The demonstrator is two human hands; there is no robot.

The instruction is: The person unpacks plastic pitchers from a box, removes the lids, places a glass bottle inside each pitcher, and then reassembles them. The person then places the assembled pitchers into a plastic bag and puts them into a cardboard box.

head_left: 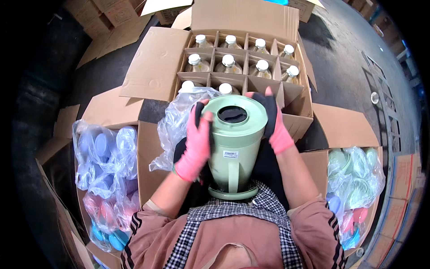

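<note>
Two gloved hands clamp one pale green plastic jug [233, 148] in the head view; the left hand [195, 143] presses flat against its left side, the right hand [274, 123] grips the right side near the top, so the hands sit apart with the jug held between them; the jug stands upright over the person's lap, handle toward the body, its dark round opening facing up and uncovered; just beyond it an open divided carton [244, 67] holds glass liners with white caps [228, 60] in most cells; judging by this, ten cells are filled and the two nearest the right hand look empty; a crumpled clear bag [179, 121] lies beside the left hand; bagged blue and pink plastic parts [105, 179] fill a box to the left, and more bagged parts in green, blue and pink [354, 184] sit to the right, so plenty of pieces appear unused
</note>
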